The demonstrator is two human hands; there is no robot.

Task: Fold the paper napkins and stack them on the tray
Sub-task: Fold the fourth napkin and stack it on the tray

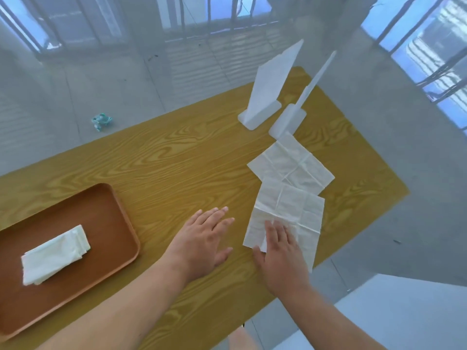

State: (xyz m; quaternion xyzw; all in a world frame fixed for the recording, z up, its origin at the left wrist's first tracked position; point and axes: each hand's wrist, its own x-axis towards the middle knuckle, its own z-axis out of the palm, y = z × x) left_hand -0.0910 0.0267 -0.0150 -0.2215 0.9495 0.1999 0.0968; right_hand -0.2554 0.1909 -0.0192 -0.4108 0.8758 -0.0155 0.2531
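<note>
A yellow wood-grain desk (164,160) fills most of the view, seen from above, with a pale tiled floor around it. At the near left of the desk sits an orange-brown tray (118,198); a small stack of folded napkins (54,255) already lies in its middle. At the far right stand two white upright holders (262,114), side by side.

Between the holders and the person lie two unfolded paper napkins, overlapping at one corner. The far napkin (290,162) lies flat and untouched. The near napkin (300,210) reaches the desk's near right edge.

The right hand (280,253) rests flat and open on the near napkin's lower left part, fingers spread, pinning it rather than gripping it. The left hand (204,238) is also open, palm down on bare desk just beside that napkin, holding nothing.

A small crumpled blue-green scrap (101,121) lies on the floor beyond the desk.

The step in hand appears to be starting a fold on the near napkin. The next move likely calls for lifting one edge, bringing it over to meet the opposite edge, and pressing the crease.
</note>
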